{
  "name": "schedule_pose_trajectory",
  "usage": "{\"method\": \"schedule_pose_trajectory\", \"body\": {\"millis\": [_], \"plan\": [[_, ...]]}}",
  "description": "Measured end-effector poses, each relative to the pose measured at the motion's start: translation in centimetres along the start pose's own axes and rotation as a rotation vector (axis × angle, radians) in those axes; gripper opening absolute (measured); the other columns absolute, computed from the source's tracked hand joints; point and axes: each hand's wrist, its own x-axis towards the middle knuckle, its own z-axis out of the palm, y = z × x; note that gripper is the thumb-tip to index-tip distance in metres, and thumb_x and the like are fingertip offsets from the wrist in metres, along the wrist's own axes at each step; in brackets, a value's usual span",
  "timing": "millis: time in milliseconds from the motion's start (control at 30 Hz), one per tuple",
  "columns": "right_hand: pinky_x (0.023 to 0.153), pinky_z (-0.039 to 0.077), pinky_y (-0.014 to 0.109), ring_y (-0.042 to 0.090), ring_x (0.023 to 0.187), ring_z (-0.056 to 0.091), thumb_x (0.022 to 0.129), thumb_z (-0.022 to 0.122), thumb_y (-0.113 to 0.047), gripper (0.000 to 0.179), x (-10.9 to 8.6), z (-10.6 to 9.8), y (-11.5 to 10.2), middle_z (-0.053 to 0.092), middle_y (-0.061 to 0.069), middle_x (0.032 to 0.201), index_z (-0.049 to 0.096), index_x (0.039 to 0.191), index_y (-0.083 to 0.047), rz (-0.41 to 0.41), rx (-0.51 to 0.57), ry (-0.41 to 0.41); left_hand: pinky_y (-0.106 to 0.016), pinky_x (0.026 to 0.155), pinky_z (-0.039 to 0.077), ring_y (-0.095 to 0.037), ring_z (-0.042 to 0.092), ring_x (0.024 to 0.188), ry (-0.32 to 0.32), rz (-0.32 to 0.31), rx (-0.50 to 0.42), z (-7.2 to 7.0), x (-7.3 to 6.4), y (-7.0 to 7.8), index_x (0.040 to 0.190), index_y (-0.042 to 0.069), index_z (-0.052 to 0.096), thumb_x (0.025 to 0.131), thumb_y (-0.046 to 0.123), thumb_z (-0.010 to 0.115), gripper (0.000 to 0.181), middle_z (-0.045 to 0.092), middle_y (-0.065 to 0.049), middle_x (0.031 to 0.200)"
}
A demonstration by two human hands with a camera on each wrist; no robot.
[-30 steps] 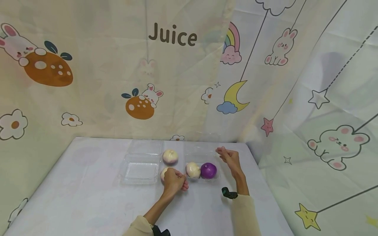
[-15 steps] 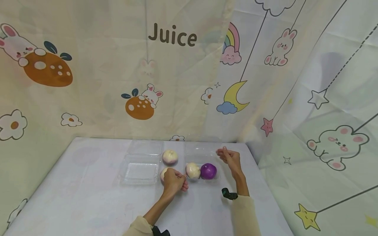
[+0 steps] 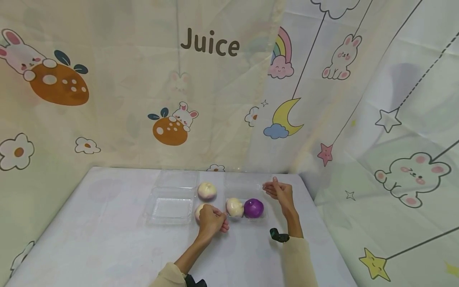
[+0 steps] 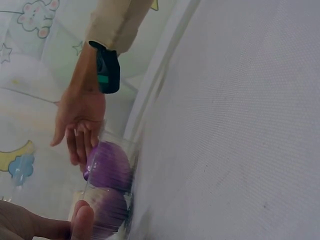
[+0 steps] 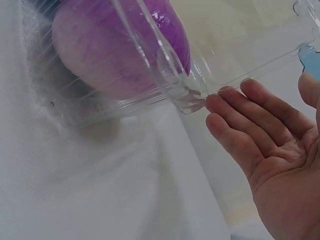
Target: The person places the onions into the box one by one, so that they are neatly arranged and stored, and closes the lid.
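Note:
A clear plastic clamshell box (image 3: pixel 234 185) stands on the table with its lid tipped up. Inside it sit a whitish onion (image 3: pixel 234 207) and a glossy purple onion (image 3: pixel 254 208). My left hand (image 3: pixel 212 220) is at the box's front left side, fingers loosely bent, overlapping another pale onion (image 3: pixel 198 213). In the left wrist view its fingertip (image 4: pixel 83 221) lies right at the clear wall. On the other side, my right hand (image 3: pixel 282 194) has its fingers extended. The right wrist view shows those fingertips (image 5: pixel 212 102) at the box's rim and the thumb held apart.
A second clear clamshell box (image 3: pixel 172 207) stands to the left with its lid raised. Between the boxes, toward the back, sits one more pale onion (image 3: pixel 206 191). A printed curtain (image 3: pixel 118 79) hangs behind the white-covered table (image 3: pixel 107 231).
My right thumb has lifted slightly and the right hand has shifted a little. The box, the onions and my left hand stay where they were.

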Motion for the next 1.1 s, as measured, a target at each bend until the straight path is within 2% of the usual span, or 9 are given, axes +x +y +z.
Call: {"method": "schedule_pose_trajectory", "body": {"millis": [200, 433, 600, 933, 1100], "plan": [[0.095, 0.065, 0.034, 0.037, 0.115, 0.079, 0.115, 0.055, -0.042, 0.063, -0.1, 0.0, 0.0, 0.077, 0.032, 0.121, 0.073, 0.122, 0.017, -0.03, 0.017, 0.001, -0.037, 0.047, 0.064, -0.017, 0.071, 0.045, -0.002, 0.001, -0.004, 0.0, -0.1, 0.0, 0.084, -0.013, 0.071, 0.094, -0.01, 0.071, 0.01, 0.074, -0.017, 0.062], [0.089, 0.067, 0.031, 0.025, 0.102, 0.084, 0.112, 0.062, -0.037, 0.057, -0.2, 0.0, 0.0, 0.078, 0.033, 0.117, 0.074, 0.117, 0.019, -0.027, 0.039, 0.014, -0.037, 0.047, 0.064, -0.018, 0.071, 0.045, 0.003, 0.0, 0.005, 0.0, -0.1, 0.2, 0.081, -0.011, 0.071, 0.094, -0.01, 0.072, 0.013, 0.073, -0.017, 0.061], [0.088, 0.068, 0.03, 0.02, 0.098, 0.085, 0.112, 0.065, -0.032, 0.053, -0.2, -0.1, 0.2, 0.077, 0.035, 0.117, 0.073, 0.118, 0.02, -0.017, 0.052, 0.015, -0.037, 0.047, 0.064, -0.017, 0.071, 0.045, 0.004, -0.002, 0.007, -0.1, -0.2, 0.2, 0.08, -0.01, 0.071, 0.094, -0.009, 0.072, 0.014, 0.073, -0.017, 0.061], [0.093, 0.067, 0.031, 0.022, 0.106, 0.083, 0.11, 0.068, -0.023, 0.046, -0.5, -0.6, 0.6, 0.08, 0.027, 0.118, 0.069, 0.127, 0.02, -0.048, 0.083, -0.044, -0.036, 0.047, 0.064, -0.018, 0.072, 0.045, -0.02, 0.02, -0.002, -0.1, -0.1, 0.0, 0.086, -0.018, 0.072, 0.094, -0.01, 0.07, 0.012, 0.074, -0.018, 0.062], [0.097, 0.065, 0.032, 0.022, 0.109, 0.083, 0.109, 0.068, -0.016, 0.042, -0.8, -0.9, 1.0, 0.079, 0.026, 0.121, 0.066, 0.13, 0.021, -0.043, 0.1, -0.061, -0.037, 0.047, 0.064, -0.019, 0.072, 0.045, -0.021, 0.021, -0.009, -0.2, 0.0, 0.0, 0.084, -0.015, 0.072, 0.094, -0.01, 0.07, 0.011, 0.073, -0.018, 0.061]]}}
